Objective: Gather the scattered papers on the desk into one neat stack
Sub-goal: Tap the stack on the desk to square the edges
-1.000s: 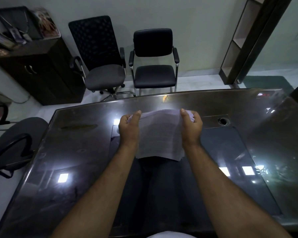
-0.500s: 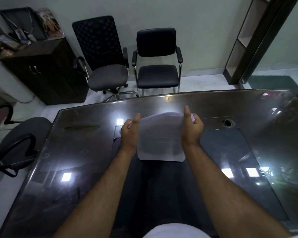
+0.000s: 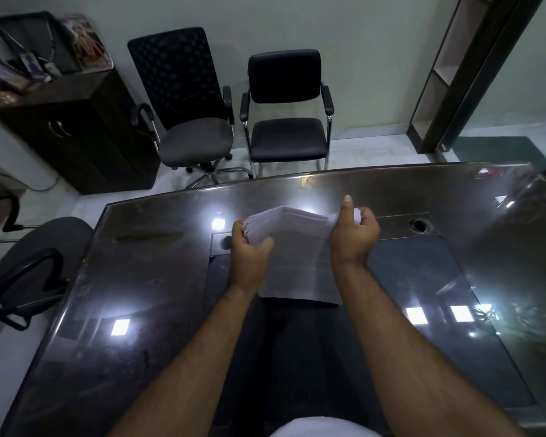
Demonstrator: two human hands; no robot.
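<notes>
A stack of white printed papers (image 3: 297, 257) stands on its lower edge on the dark glossy desk (image 3: 158, 279), its top bowed toward me with the sheet edges fanned out. My left hand (image 3: 249, 250) grips the stack's upper left side, fingers curled around the edge. My right hand (image 3: 353, 234) grips the upper right corner, thumb pointing up behind the sheets. No loose sheets show elsewhere on the desk.
Two black chairs (image 3: 284, 115) stand beyond the desk's far edge, and another chair (image 3: 22, 266) sits at the left. A dark cabinet (image 3: 67, 130) is at the far left. A cable hole (image 3: 421, 225) lies right of my right hand.
Both hands shifted up to the top corners of the stack. The sheets now bend over at the top and fan apart; my left thumb has curled down onto them.
</notes>
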